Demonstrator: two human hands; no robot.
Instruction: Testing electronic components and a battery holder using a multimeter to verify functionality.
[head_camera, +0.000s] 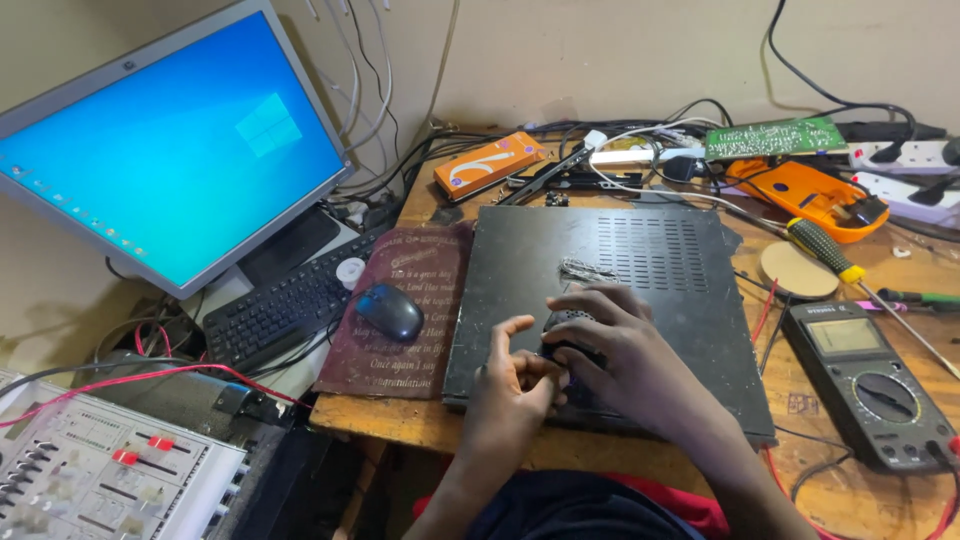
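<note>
Both hands together over the near part of a flat black metal case lid (640, 270) lying on the wooden table (840, 490), close to the table's front edge. Between them a small dark rounded object (568, 322) — possibly a small speaker or a mesh-topped part, too hidden to name surely. Right hand (620, 355) arched over it from the right, fingers curled and closed around its top and far side. Left hand (515, 385) pressed in from the left, thumb raised, fingertips bent against the object's near side; touching the right hand. Object thus caught between the two grips, resting on or just above the lid near its front left corner.

Further back on the lid, a small tangle of silvery wire (585, 269) beside the vent slots, apart from the hands.

Left of the lid, a dark red printed mat (400, 340) at the table's left edge, a black computer mouse (390, 310) on it. Beyond that, a black keyboard (280, 310) and a flat monitor (160, 140) showing a blue screen. At the right edge, a black multimeter (870, 385); behind it a screwdriver (825, 250) with a green and yellow handle, an orange device (805, 195) and a green circuit board (775, 137) among cables along the table's back edge. An orange box (490, 165) near the back left corner. Lower left, off the table — a grey audio mixer (100, 470).
</note>
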